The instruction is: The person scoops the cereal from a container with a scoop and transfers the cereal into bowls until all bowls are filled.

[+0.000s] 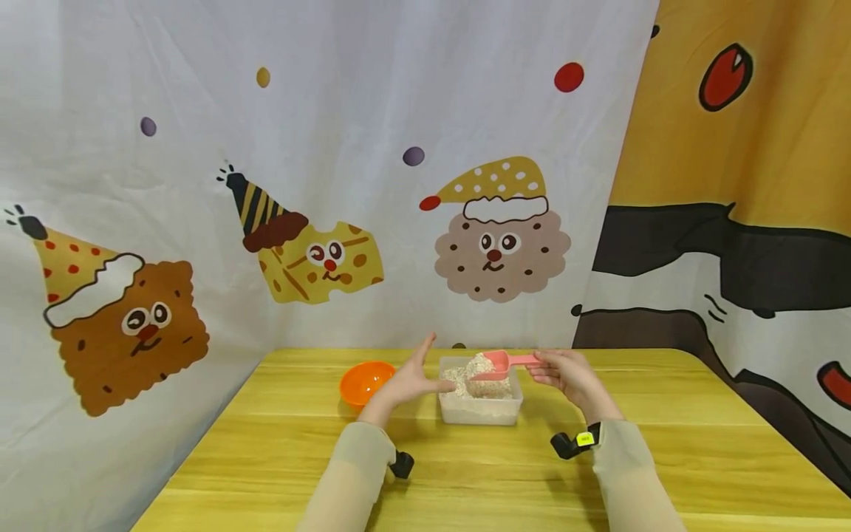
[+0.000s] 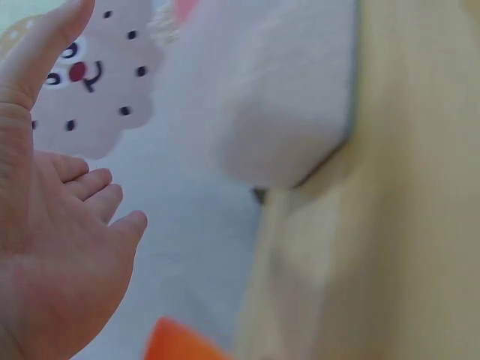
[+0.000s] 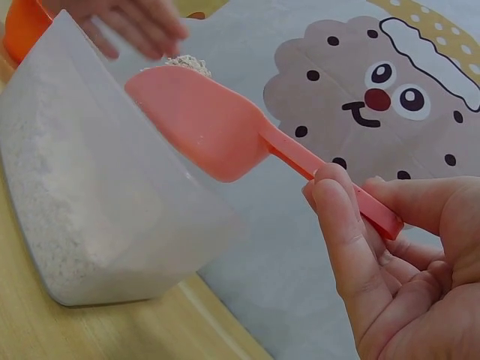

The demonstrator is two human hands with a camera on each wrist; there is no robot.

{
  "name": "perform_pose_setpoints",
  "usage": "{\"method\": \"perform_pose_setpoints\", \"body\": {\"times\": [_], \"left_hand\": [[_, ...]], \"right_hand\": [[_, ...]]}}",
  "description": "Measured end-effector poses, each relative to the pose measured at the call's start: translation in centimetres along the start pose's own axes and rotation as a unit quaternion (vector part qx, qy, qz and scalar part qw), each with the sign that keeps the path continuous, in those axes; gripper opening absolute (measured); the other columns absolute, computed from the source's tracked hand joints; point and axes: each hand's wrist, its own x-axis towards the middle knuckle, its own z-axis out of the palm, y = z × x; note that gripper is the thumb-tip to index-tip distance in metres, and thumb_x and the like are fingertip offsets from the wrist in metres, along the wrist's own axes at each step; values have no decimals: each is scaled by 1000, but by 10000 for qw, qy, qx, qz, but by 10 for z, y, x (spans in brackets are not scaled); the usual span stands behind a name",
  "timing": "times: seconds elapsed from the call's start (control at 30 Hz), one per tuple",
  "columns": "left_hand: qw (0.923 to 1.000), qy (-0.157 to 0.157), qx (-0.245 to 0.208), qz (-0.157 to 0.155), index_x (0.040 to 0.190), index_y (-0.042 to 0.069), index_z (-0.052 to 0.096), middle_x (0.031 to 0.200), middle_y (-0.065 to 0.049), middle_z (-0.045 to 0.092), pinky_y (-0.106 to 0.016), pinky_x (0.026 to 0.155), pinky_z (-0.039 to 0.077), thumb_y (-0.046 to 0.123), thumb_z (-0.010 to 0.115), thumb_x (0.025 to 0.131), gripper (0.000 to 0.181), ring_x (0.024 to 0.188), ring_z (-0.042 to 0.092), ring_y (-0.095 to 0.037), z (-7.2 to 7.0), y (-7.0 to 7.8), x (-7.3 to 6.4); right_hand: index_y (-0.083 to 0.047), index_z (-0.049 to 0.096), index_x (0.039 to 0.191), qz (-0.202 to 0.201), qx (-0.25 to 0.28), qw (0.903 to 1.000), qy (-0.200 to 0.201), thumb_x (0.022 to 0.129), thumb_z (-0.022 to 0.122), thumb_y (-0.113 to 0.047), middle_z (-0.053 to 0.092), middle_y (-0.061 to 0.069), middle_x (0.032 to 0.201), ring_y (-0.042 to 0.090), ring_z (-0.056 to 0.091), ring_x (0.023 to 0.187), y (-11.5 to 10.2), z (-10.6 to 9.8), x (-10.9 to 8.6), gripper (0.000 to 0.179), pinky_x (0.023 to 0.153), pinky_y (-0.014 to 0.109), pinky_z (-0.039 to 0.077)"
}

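Note:
By its handle, my right hand [image 1: 573,378] grips a pink scoop [image 3: 202,124] heaped with pale oat flakes [image 1: 480,365]. The scoop is above a translucent plastic container [image 1: 480,411] that holds more of the flakes. To the left of the container is my left hand [image 1: 408,380], its thumb and fingers spread, with nothing in it. In the left wrist view the left palm [image 2: 67,247] shows beside the blurred container. An orange bowl [image 1: 366,383] sits left of the container, partly covered by the left hand.
Everything stands on a wooden table [image 1: 485,480]. A white curtain [image 1: 332,96] with cartoon biscuits and cheese hangs behind the table's far edge. On the right is a yellow and black curtain [image 1: 731,148].

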Motion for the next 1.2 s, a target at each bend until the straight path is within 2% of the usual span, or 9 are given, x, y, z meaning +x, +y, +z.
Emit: {"method": "perform_pose_setpoints", "body": {"times": [0.17,0.27,0.4,0.57,0.7,0.93,1.03,1.2], "left_hand": [[9999,154,3,36,157,30,7,162,-2,8,-62,108,25,33,81,78,108,142,17,-42,-31,5,-10],[9997,254,48,-4,156,33,9,162,-2,9,-63,108,24,39,82,77,109,143,16,-41,-49,4,-19],[9987,418,286,-17,157,31,10,161,-4,11,-63,108,22,45,82,75,110,144,15,-36,-70,-7,-32],[9969,619,450,-177,157,25,11,161,-9,10,-64,108,20,38,82,77,107,145,12,-36,-88,-25,-50],[9964,606,397,-438,157,20,9,161,-11,8,-64,108,21,34,81,78,108,145,10,-37,-96,-42,-62],[9940,460,205,-968,158,17,7,161,-11,9,-64,109,19,33,82,77,112,145,9,-39,-97,-68,-71],[9928,487,182,-1079,157,17,7,161,-12,9,-65,109,17,32,81,77,110,144,10,-40,-97,-75,-74],[9925,481,11,-1128,157,14,8,161,-15,9,-64,109,16,30,82,78,110,144,12,-40,-96,-82,-78]], "right_hand": [[20,43,128,-15,29,10000,-69,101,51,-9,71,7,80,14,70,72,1,0,0,41,69,26,57],[20,43,128,-42,28,9999,-117,101,51,-9,71,7,80,14,70,73,1,0,1,41,69,26,57],[22,41,130,-64,10,9998,-170,101,51,-10,71,6,79,14,70,73,1,0,1,43,70,25,56],[22,40,130,-63,28,9998,-201,101,50,-8,71,6,80,13,70,72,2,0,0,43,70,25,56],[21,42,128,2,62,9999,-158,101,51,-8,71,7,79,13,70,71,3,2,1,41,69,25,56],[13,53,117,17,127,9998,-171,100,53,-8,71,8,80,16,70,74,7,1,1,27,70,26,57],[13,53,117,0,157,9997,-160,101,52,-8,71,8,80,14,70,72,7,0,1,27,70,26,57],[19,46,125,-58,141,9997,-193,101,51,-9,72,7,81,13,70,72,5,-2,1,37,70,26,57]]}}
